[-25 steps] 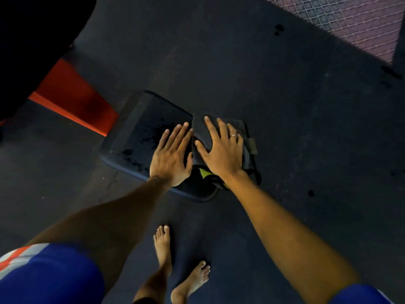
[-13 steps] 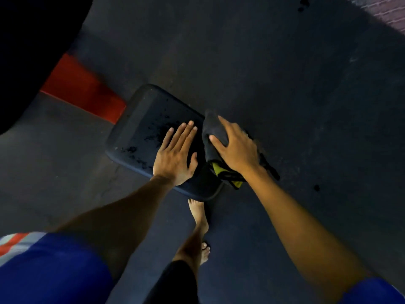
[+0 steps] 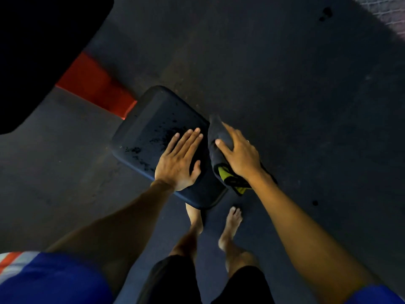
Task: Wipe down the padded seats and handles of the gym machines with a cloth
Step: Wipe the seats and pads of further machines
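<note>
The padded seat looks like smooth, matt dark vinyl flecked with glossy wet spots, the cloth is soft dark fabric, and the floor is rough, matt rubber.

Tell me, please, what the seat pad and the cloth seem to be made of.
Seat pad: likely vinyl over foam; smooth skin, rounded edges, droplets beading. Cloth: soft matte fabric, dark with yellow patch; folds limply in the right hand.

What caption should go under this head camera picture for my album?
Left hand flat on a black seat pad, right hand gripping a dark cloth at its edge.
</note>
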### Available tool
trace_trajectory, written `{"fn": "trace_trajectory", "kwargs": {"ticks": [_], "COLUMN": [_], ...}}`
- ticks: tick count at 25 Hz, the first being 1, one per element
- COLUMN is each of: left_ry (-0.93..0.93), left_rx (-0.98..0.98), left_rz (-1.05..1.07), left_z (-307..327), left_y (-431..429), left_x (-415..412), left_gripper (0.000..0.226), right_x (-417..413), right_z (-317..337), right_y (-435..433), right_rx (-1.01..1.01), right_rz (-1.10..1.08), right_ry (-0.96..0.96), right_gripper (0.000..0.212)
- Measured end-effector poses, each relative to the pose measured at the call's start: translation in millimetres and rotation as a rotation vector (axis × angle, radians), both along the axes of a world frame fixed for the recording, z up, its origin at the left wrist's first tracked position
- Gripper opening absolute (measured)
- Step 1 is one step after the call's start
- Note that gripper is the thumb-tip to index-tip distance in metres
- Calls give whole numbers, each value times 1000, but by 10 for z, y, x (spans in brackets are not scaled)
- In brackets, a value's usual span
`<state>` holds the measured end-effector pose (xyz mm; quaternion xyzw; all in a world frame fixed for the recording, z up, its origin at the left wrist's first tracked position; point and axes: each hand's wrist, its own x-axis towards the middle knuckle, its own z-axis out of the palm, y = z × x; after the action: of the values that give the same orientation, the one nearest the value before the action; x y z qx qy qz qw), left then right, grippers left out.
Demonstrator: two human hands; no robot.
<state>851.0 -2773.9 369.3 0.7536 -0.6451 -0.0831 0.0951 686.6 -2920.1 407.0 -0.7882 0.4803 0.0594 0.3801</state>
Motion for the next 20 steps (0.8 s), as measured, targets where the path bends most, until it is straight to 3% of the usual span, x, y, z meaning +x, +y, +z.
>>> {"fn": "trace_trajectory", "kwargs": {"ticks": [3,7,11,13,17,20], "left_ry": [-13,27,134,93,74,95], "left_rx": [-4,-25,-69,-36,-2,29], "left_rz": [37,164,549,599,708,755], "left_z": [12,31,71,50,12,26], "left_y": [-19,6,-32,-61,-83,-131], "left_x": [-22,-21,-66,-80,-95,-116], "left_gripper": [72,77,76,72,68,68], "right_x": [406,904,364,100,444,1016], "right_z": [-18,-72,-147,-190,-238,-213], "right_y": [-180,-393,223,448,125,-313], "right_rx": [-2,58,-439,-536,-484,-122], "right_rz": [-6,63,251,367,465,277], "right_ry": [108,92,66,8,-49,-19], "right_gripper": [54,57,68,66,66,65]}}
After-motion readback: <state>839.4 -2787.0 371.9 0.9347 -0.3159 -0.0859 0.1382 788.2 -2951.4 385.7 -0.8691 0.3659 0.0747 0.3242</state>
